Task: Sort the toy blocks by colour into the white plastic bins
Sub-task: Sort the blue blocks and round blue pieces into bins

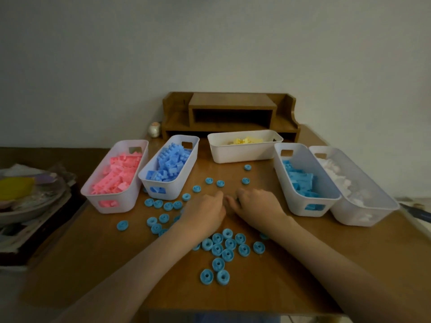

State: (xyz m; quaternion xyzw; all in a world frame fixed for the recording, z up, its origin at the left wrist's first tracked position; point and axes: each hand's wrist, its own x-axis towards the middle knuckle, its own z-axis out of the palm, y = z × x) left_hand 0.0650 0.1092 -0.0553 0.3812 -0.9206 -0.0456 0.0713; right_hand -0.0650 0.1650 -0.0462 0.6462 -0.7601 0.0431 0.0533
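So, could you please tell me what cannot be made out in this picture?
Head view:
Whether the left hand or right hand grips anything: both lie backs up, fingertips hidden underneath.
Some blue rings: partly covered by the left forearm.
White pieces in the rightmost bin: blurred, shapes unreadable.
Yellow blocks: mostly hidden by the back bin's near wall.
Pile on the plate: blurred, cut off by the left edge.

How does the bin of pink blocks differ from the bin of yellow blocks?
The pink bin runs front to back at the far left; the yellow bin lies crosswise at the middle back. The pink bin is filled nearly to its rim; the yellow bin shows only a few blocks above its near wall. Both are white plastic with handle cut-outs.
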